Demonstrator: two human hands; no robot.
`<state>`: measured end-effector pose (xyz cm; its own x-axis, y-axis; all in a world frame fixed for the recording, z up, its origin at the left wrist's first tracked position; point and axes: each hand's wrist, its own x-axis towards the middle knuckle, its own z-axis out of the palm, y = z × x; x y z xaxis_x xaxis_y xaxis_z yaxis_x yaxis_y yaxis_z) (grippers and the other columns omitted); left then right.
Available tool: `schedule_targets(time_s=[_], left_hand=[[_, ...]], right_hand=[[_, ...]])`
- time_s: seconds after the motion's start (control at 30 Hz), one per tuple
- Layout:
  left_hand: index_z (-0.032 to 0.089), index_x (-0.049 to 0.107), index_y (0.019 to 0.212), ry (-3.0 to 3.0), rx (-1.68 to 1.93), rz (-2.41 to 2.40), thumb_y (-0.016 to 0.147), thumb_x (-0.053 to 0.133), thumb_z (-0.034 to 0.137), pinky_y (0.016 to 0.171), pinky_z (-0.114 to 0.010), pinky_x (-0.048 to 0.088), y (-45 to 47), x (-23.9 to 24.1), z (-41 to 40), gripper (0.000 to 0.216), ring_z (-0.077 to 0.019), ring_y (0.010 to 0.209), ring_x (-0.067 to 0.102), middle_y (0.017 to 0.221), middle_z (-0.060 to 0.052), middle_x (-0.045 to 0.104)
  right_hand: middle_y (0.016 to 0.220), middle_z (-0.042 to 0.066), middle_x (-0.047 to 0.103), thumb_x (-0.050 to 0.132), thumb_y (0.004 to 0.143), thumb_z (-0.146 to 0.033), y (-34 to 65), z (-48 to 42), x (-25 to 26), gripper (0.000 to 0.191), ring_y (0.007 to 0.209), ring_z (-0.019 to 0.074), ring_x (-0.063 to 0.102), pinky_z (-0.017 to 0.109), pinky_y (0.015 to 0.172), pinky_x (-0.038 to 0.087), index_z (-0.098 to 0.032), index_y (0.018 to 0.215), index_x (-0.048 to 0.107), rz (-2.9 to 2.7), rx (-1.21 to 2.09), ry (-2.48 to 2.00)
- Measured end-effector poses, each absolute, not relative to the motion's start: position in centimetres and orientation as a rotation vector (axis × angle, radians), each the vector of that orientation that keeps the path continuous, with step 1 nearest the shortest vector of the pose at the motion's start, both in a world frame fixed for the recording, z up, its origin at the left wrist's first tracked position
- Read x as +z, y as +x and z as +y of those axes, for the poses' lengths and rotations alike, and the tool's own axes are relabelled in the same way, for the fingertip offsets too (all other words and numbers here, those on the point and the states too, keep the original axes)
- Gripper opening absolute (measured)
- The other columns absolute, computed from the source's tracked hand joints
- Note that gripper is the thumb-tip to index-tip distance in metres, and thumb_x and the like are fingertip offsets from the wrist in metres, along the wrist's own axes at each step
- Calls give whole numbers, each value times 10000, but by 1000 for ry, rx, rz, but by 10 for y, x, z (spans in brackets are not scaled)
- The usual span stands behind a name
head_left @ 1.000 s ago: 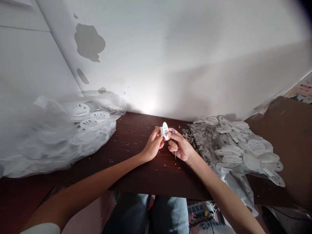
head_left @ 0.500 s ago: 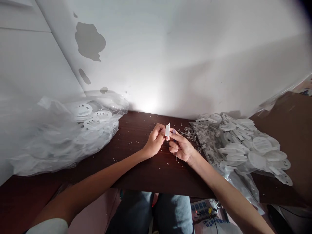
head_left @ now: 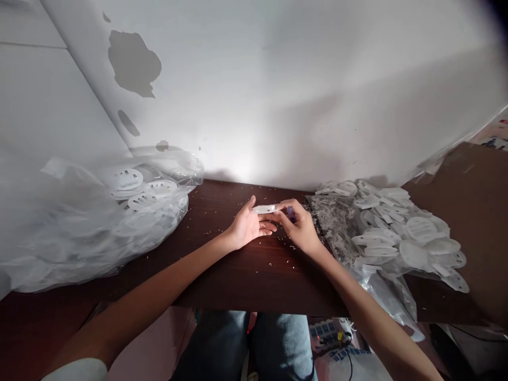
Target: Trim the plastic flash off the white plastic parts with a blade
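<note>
Edgewise, right fingers (head_left: 288, 203) pinch a seemingly plastic disc (head_left: 264, 209).

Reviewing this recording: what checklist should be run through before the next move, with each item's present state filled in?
1. White part secured: ok, the right hand pinches one end of the white part.
2. Left hand closed around it: not ok, its fingers are extended.
3. Purple object with the right hand: ok.
4. Purple object's tip safely placed: cannot tell, hidden.
5. Table free of scraps: not ok, small white bits lie scattered.
</note>
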<state>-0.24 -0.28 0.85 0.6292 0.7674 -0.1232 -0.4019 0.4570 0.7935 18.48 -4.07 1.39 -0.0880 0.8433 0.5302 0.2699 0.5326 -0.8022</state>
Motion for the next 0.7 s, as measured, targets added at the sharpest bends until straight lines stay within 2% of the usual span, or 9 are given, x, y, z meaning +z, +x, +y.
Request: schedule_targets(time_s=[0.03,0.1,0.17,0.23,0.33,0.43,0.57,0.7], left_hand=[[145,709,1052,776,696,500,839,640,784,760,-339,534,-4,11,-4,678,-222,810,705,1003,-133,749],[164,720,1049,755,683,517,841,731,667,811,-335,536,-4,13,-5,544,-224,884,722,1073,-123,753],[190,720,1024,768,779,572,818,817,512,844,-329,534,-4,11,-5,396,-218,938,727,1082,-92,755],[194,714,997,782,906,632,780,861,403,876,-344,539,-3,7,-4,335,-215,956,728,1047,-72,755],[176,714,1025,847,1063,698,768,875,382,948,-397,552,-3,3,-1,366,-210,938,735,1037,-78,755],[177,698,1130,1046,1144,761,805,851,422,944,-431,579,-5,3,0,435,-232,949,748,1119,-102,749],[204,650,1244,1376,1328,863,852,811,413,906,-371,605,-6,1,-2,472,-249,1070,730,1229,-113,723],[221,626,1275,1588,1452,894,900,768,353,916,-329,611,-5,-2,-4,422,-223,1111,720,1233,-95,721]], right_hand=[[1102,59,712,635,987,-248,190,-39,13,97,962,216,680,361,810,571,-279,1074,663,-1772,464,-966],[1205,91,695,571,982,-169,199,-36,10,202,1100,255,672,404,896,567,-273,1125,669,-1954,262,-984],[1193,97,681,544,964,-125,201,-34,8,253,1070,253,675,395,879,567,-263,1135,669,-2022,182,-1029],[1109,86,682,566,947,-125,198,-32,7,228,984,240,672,379,848,563,-251,1104,673,-2008,171,-1083],[961,61,680,647,936,-195,191,-32,8,108,868,229,645,366,799,550,-229,1037,670,-1940,204,-1149],[957,67,689,644,987,-305,186,-34,10,100,876,235,642,374,801,537,-219,1025,677,-1928,259,-1176],[976,78,696,540,1058,-335,183,-35,9,190,913,244,647,395,846,524,-221,1037,690,-1932,282,-1158],[966,74,693,552,1056,-318,180,-36,7,173,907,242,647,398,860,522,-219,1025,691,-1917,279,-1151]])
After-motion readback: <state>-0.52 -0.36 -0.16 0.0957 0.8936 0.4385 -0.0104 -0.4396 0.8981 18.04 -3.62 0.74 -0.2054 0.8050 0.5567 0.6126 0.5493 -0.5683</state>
